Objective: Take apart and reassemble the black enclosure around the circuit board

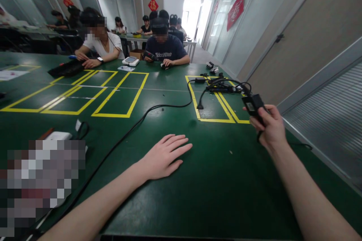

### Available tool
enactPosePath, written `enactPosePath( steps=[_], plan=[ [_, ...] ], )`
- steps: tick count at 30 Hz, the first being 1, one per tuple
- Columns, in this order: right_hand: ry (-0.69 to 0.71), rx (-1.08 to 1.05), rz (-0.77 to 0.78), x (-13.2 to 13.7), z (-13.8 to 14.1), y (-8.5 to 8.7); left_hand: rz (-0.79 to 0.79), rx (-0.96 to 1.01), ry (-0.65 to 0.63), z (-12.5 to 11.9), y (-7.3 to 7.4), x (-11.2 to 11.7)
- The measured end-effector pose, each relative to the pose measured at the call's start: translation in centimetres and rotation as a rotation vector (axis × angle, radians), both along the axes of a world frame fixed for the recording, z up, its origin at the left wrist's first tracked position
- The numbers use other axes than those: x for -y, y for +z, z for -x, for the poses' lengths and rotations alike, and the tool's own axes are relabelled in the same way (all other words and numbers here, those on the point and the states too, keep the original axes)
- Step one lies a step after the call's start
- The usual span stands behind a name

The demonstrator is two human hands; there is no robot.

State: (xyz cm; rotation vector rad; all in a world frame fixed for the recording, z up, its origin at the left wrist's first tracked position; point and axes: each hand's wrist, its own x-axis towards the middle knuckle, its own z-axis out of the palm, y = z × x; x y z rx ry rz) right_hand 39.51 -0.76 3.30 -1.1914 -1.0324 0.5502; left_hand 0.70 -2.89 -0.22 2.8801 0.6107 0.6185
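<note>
My right hand (271, 126) is closed around a black power adapter (252, 106) with a pale label, raised above the table's right side. A black cable loops from the adapter toward a heap of black cords (223, 84), and some cord hangs below the hand. Palm down, my left hand (168, 154) rests on the green tabletop (198, 196) with its fingers stretched out and nothing in it. A long black cable (127, 133) runs past the left hand on its far side, up to a small black box (200, 80) by the heap.
Yellow tape rectangles (129, 114) mark the table. A black plug (200, 106) lies inside one at the right. Blurred-out items and a white device (58, 135) occupy the near left. Two people (166, 47) work across the table, with a white device (130, 61) between them.
</note>
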Motion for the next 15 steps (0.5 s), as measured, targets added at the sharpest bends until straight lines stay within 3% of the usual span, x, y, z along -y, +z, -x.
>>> enactPosePath(
  steps=[4,7,12,15],
  plan=[
    [-0.333,0.193,0.095,-0.6,-3.3,-0.8,0.110,-0.055,0.004,-0.1,-0.4,-0.1],
    [-0.374,0.288,0.178,-0.9,-4.0,-2.3,0.125,-0.086,0.049,0.0,-0.5,-0.1],
    [-0.412,0.614,0.487,-1.2,-5.0,-4.4,0.128,-0.106,0.087,0.1,-0.7,0.0],
    [-0.474,0.734,0.489,-1.3,-6.0,-5.0,0.134,-0.100,0.088,0.0,-0.8,0.1]
  ],
)
